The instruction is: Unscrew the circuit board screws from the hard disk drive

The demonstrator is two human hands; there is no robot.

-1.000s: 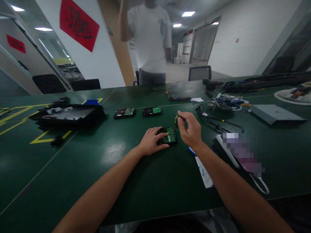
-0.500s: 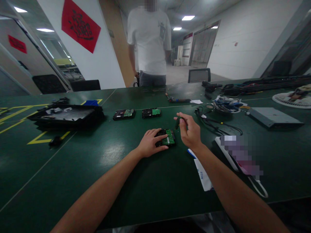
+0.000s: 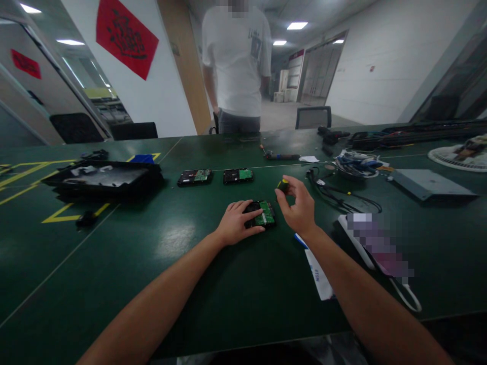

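My left hand (image 3: 238, 223) rests over a hard drive (image 3: 267, 215) with a green circuit board facing up. Its fingers lie across the left part of the drive and the thumb runs along the near edge, holding it against the table. Just to the right and above, my right hand (image 3: 299, 205) is closed around the short dark green and yellow handle of a screwdriver (image 3: 282, 185). The yellow end points up, and I cannot make out the shaft clearly. Two more hard drives, one at left (image 3: 195, 177) and one at right (image 3: 238, 175), lie farther back.
On the green table (image 3: 228, 299), a black tray (image 3: 102, 180) stands left. To the right are black cables (image 3: 342, 197), a cable bundle (image 3: 355, 165), a grey metal box (image 3: 431, 183), a covered phone-like item (image 3: 376, 243) and a white packet (image 3: 319, 276). A person (image 3: 238, 66) stands opposite.
The screwdriver has tilted in my right hand, so its yellow end now shows and points up. My right fingers have shifted around the handle. My left hand and the hard drive stay in place.
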